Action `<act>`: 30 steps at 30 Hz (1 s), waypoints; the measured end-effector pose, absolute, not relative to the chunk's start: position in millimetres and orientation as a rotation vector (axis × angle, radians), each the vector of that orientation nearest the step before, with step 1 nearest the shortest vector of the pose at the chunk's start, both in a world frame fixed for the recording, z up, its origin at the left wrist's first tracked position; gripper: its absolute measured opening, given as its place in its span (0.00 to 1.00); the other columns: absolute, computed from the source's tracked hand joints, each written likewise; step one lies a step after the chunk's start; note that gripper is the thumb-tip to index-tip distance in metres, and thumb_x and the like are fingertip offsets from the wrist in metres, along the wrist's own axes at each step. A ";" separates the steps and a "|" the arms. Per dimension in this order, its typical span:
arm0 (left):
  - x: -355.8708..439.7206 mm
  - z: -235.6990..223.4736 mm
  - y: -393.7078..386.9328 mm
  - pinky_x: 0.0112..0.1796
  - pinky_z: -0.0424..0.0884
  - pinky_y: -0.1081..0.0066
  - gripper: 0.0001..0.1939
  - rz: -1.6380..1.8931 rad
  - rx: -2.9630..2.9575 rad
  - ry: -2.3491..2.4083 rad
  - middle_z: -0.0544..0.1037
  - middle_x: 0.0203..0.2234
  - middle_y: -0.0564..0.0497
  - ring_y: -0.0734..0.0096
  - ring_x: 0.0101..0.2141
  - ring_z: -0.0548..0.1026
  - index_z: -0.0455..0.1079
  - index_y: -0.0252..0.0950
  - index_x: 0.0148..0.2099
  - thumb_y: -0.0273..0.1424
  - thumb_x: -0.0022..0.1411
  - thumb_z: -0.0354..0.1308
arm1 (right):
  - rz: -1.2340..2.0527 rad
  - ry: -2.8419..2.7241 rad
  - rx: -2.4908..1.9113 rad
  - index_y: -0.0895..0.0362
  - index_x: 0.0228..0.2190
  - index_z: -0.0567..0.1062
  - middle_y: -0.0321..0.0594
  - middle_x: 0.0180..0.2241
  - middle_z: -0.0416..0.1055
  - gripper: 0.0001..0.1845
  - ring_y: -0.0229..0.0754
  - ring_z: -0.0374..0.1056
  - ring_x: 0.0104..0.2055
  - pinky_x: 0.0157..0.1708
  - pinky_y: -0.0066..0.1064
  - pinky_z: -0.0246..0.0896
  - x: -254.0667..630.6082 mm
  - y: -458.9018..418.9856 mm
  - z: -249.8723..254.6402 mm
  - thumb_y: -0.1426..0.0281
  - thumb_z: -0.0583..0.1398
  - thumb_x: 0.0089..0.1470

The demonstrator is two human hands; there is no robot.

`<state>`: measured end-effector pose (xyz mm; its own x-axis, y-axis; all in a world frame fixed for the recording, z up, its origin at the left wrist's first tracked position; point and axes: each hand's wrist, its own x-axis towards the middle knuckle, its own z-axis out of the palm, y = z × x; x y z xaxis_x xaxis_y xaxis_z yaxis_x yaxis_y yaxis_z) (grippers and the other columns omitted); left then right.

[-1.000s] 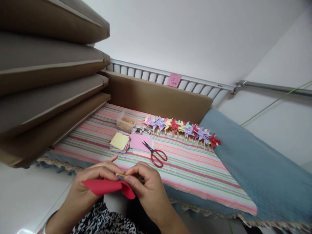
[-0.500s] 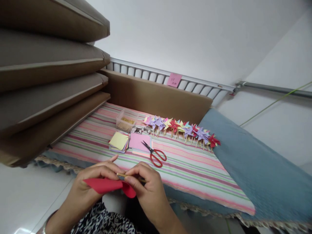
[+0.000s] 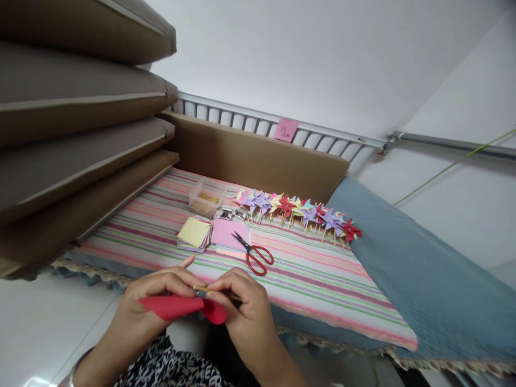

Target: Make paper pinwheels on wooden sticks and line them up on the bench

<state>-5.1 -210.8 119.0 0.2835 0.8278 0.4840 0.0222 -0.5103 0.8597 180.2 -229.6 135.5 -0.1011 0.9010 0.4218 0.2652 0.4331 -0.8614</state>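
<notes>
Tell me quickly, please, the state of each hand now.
Left hand: closed, holding red paper.
Right hand: closed, holding a tan stick.

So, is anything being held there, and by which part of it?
Yes: the left grip holds red paper by its upper edge; the right grip pinches a wooden stick near one end.

handwriting on the pink note (image 3: 286,129) — apparently "311", second line illegible — plus jumbled letters on patterned clothing (image 3: 175,368)

Beyond my right hand (image 3: 250,307), scissors (image 3: 250,248) lay on the bench (image 3: 322,282), tips over paper sheets (image 3: 227,231); paper squares (image 3: 194,232) sat left, a box (image 3: 194,199) behind them, pinwheels (image 3: 286,206) right rear.
</notes>
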 end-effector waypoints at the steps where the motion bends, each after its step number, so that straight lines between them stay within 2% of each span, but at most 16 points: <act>1: -4.8 118.9 -210.8 0.59 0.58 0.50 0.02 1.307 1.779 0.777 0.82 0.32 0.53 0.66 0.35 0.79 0.76 0.42 0.31 0.30 0.55 0.63 | 0.741 -1.625 -1.039 0.55 0.26 0.77 0.34 0.24 0.69 0.06 0.37 0.65 0.28 0.28 0.27 0.57 180.4 -229.9 135.1 0.71 0.63 0.54; 4: -4.4 118.0 -211.1 0.60 0.56 0.49 0.02 1.311 1.793 0.795 0.82 0.32 0.52 0.67 0.35 0.78 0.77 0.42 0.31 0.29 0.55 0.63 | 0.741 -1.628 -1.039 0.55 0.26 0.78 0.34 0.25 0.70 0.06 0.37 0.66 0.28 0.28 0.27 0.57 180.9 -231.0 133.5 0.70 0.63 0.54; 19: -5.1 115.2 -211.1 0.58 0.61 0.52 0.04 1.335 1.828 0.804 0.82 0.33 0.53 0.66 0.36 0.79 0.77 0.43 0.32 0.28 0.54 0.64 | 0.707 -1.596 -0.999 0.55 0.26 0.78 0.36 0.23 0.70 0.06 0.38 0.66 0.27 0.27 0.28 0.58 179.9 -233.5 128.7 0.69 0.62 0.54; 30: 0.8 119.5 -210.4 0.60 0.57 0.52 0.04 1.380 1.830 0.766 0.82 0.30 0.56 0.69 0.33 0.79 0.78 0.45 0.33 0.29 0.54 0.64 | 0.678 -1.581 -0.990 0.55 0.26 0.78 0.37 0.24 0.71 0.06 0.37 0.66 0.26 0.26 0.27 0.57 178.8 -235.0 128.7 0.71 0.62 0.54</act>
<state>0.8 -210.4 119.5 0.2542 0.7981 0.5463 0.0411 -0.5733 0.8183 178.8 -235.0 128.7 -0.0536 0.8699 0.4902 0.2449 0.4874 -0.8381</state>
